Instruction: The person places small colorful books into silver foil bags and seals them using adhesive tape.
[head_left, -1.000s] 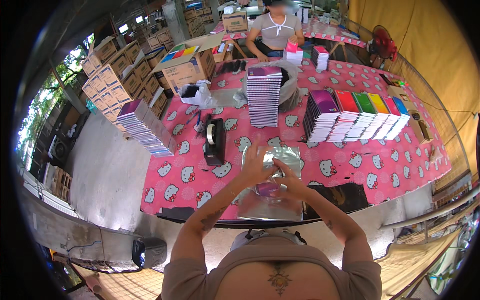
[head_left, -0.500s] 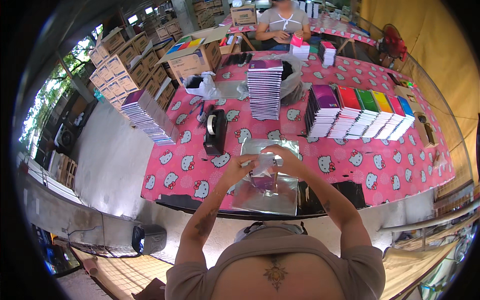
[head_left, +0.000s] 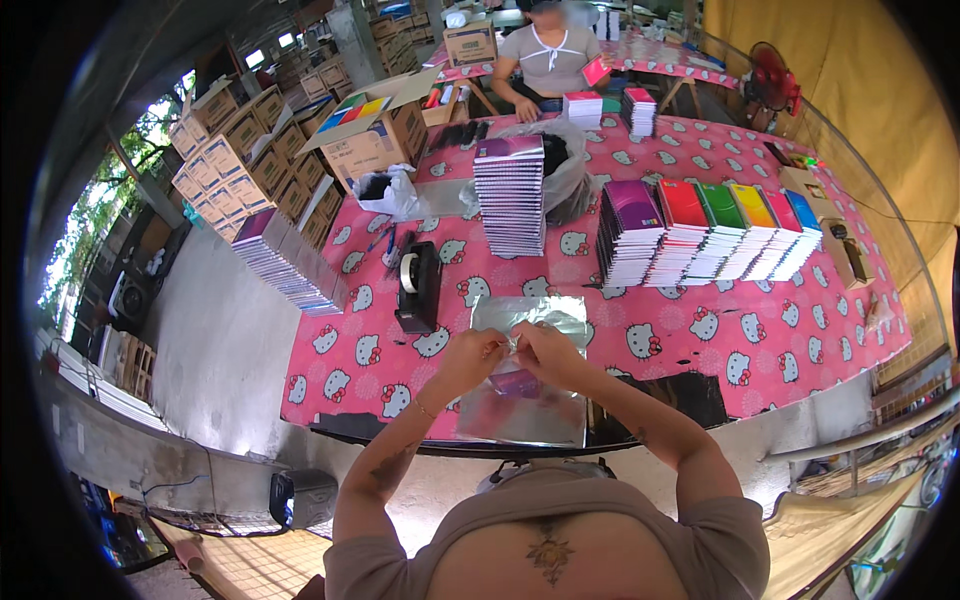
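Observation:
My left hand (head_left: pixel 475 358) and my right hand (head_left: pixel 550 354) meet close together over the near middle of the table. Both are closed, with the fingers of each pinching a bit of clear plastic wrap. Just beneath them is a purple notebook (head_left: pixel 516 384), partly hidden by my hands and seemingly under the plastic. It lies on shiny, silvery plastic sheets (head_left: pixel 535 425) at the table's front edge. To the left of my hands stands a black tape dispenser (head_left: pixel 420 290) with a pale roll.
A tall stack of spiral notebooks (head_left: pixel 510 205) stands ahead, beside a plastic bag (head_left: pixel 570 175). Rows of coloured notebooks (head_left: pixel 690 235) fill the right, and a leaning stack (head_left: pixel 290 265) the left edge. Cartons (head_left: pixel 375 140) are piled behind. A co-worker (head_left: pixel 548 60) sits across, holding a pink notebook.
My hands have come lower and closer together, drawing the clear plastic in between their fingers. Across the table, the co-worker has lifted a pink notebook off to the side.

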